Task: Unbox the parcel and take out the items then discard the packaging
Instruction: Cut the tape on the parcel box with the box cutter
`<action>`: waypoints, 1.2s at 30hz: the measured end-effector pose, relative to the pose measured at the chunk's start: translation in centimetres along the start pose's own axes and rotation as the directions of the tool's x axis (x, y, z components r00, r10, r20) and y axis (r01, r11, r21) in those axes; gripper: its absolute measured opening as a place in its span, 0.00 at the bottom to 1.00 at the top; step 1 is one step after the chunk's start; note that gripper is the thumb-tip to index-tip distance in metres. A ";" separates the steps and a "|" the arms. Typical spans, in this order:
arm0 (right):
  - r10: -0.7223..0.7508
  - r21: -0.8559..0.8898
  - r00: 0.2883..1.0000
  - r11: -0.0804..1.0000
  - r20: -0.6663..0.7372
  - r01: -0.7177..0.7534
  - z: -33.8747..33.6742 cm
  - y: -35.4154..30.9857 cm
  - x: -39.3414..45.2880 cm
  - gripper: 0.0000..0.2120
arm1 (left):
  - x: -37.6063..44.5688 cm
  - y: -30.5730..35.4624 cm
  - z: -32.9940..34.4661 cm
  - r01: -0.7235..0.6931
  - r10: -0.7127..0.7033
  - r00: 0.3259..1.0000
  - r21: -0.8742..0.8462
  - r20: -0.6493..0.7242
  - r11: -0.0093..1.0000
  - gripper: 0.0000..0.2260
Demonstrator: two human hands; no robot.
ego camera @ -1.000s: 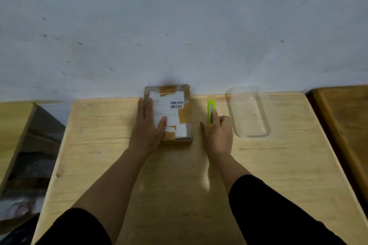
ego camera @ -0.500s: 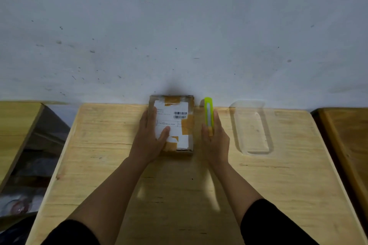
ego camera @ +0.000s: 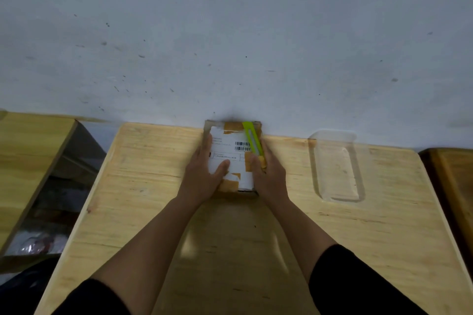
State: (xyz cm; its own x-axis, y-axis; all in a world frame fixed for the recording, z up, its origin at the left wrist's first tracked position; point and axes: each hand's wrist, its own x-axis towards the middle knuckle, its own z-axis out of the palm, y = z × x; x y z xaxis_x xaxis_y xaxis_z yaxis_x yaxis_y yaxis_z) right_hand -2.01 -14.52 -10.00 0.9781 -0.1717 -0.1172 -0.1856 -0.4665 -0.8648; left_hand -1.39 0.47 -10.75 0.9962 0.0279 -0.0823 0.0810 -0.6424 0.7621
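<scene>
A: Holding the cardboard parcel (ego camera: 231,158) flat on the wooden table (ego camera: 143,186), right at the far edge against the wall?

B: Pinned, yes. Left hand (ego camera: 204,174) spread over its left side, fingers straight along the edge, thumb laid across the white shipping label (ego camera: 227,146). Pressing, not gripping. Probably there to stop the parcel sliding under a blade.

A: And the right hand (ego camera: 268,174)?

B: Wrapped round the orange near end of a lime-green utility knife (ego camera: 253,139), thumb on top. Knife lying along the parcel's right side, tip pointing far, toward the brown tape (ego camera: 234,125) at the far end. Looks lined up for slitting the tape; no blade visible at this sharpness.

A: Different from half a second back?

B: Then, knife beside the parcel, off its right edge, above bare table. Now over the parcel top, angled slightly inward. Left hand unchanged in its hold.

A: Anything else around?

B: Clear plastic tray (ego camera: 336,166) well apart to the right, nothing visible inside. Likely meant for the items. Parcel still sealed, so unboxing hardly begun.
</scene>
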 end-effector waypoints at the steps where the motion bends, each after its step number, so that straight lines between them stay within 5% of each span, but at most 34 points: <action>1: 0.002 -0.006 1.000 1.000 0.006 -0.002 0.0 0.1 -0.3 0.25 | -0.5 -0.1 0.0 -0.002 0.002 1.000 -0.002 -0.014 1.000 0.34; 20: 0.023 -0.036 0.999 0.999 -0.022 -0.024 1.3 0.3 -18.6 0.23 | -17.0 -3.6 -2.6 -0.048 0.049 0.997 -0.016 0.057 0.999 0.36; 25: 0.138 0.012 0.990 0.990 -0.012 -0.138 -0.1 -0.3 -20.6 0.18 | -18.2 -4.0 -2.6 -0.046 0.050 0.994 -0.037 0.102 0.998 0.36; 30: 0.117 0.023 0.993 0.993 0.006 -0.117 -1.2 0.8 -21.1 0.23 | -17.4 -3.3 -2.8 -0.083 0.082 0.996 0.015 0.046 0.996 0.28; 36: 0.207 0.180 0.946 0.950 0.249 -0.255 -3.0 1.1 -20.6 0.22 | -16.7 -3.1 -1.9 -0.081 0.077 0.995 0.077 0.055 0.994 0.29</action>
State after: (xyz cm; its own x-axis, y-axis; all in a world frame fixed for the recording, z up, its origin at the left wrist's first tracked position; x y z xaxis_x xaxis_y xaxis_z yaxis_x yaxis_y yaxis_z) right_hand -22.65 -14.06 -7.09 0.9105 -0.0425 -0.4113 -0.4087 -0.2430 -0.8797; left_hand -18.17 3.47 -10.54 0.9962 -0.0640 -0.0583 -0.0031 -0.6997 0.7144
